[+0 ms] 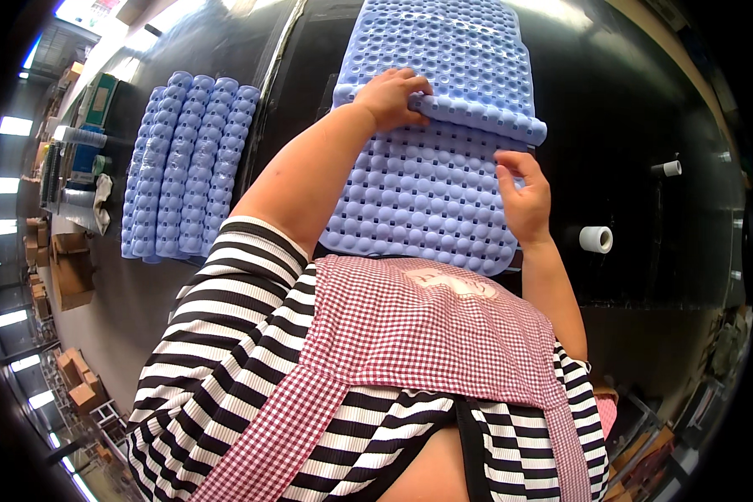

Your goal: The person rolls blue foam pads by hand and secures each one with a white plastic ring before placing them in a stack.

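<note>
A light-blue bubble-textured mat [427, 197] lies before me on the dark table, with a rolled or folded edge [485, 115] running across it. Beyond that edge a blue stretch with round hollows [443, 50] reaches to the top of the view; whether it is the same mat I cannot tell. My left hand [393, 99] curls its fingers over the left end of the rolled edge. At the mat's right side my right hand [525, 199] hovers with bent fingers, thumb and forefinger apart, and nothing shows in it.
Several rolled blue mats [191, 167] lie side by side on the left of the table. Two white rolls, a nearer one [596, 239] and a farther one [672, 168], sit on the right. Cardboard boxes [79, 381] stand off to the lower left.
</note>
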`<action>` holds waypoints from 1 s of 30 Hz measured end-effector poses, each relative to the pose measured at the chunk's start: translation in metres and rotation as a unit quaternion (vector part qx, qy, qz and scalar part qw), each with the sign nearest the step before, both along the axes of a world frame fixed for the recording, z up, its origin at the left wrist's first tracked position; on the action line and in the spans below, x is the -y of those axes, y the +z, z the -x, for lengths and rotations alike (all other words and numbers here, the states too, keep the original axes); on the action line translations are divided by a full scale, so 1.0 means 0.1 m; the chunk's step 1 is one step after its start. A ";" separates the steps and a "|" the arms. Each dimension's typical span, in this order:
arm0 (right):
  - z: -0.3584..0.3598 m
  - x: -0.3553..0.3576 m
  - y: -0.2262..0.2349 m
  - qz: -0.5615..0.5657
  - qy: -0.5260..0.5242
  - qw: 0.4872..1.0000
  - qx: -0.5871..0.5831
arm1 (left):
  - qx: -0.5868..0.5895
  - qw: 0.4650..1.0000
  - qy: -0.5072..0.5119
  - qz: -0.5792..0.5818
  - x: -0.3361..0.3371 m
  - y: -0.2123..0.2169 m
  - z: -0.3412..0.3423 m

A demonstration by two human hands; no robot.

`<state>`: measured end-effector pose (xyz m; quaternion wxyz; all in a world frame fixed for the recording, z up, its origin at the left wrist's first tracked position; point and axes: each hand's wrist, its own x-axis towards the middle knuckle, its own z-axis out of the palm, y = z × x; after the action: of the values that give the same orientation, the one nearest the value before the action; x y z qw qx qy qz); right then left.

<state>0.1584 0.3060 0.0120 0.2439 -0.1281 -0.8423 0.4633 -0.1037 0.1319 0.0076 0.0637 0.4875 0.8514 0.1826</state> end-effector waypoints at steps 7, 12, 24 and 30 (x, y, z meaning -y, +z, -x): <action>0.38 0.99 0.00 -0.088 0.334 0.938 -0.013 | -0.020 0.999 -0.021 -0.035 0.11 -0.01 -0.09; 0.63 1.18 -0.31 -0.232 0.341 0.910 -0.034 | -0.010 0.999 -0.006 -0.034 0.11 0.00 -0.13; 0.65 1.21 -0.27 -0.103 0.288 0.952 -0.034 | -0.001 1.000 0.003 -0.011 0.13 -0.03 -0.10; -0.07 0.64 -0.02 0.629 0.091 0.771 0.040 | 0.017 1.000 0.004 -0.015 0.10 0.01 -0.09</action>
<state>0.1651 0.2420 0.0104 0.0315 -0.1946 -0.3795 0.9039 -0.0948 0.1220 0.0086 0.0702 0.4817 0.8494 0.2038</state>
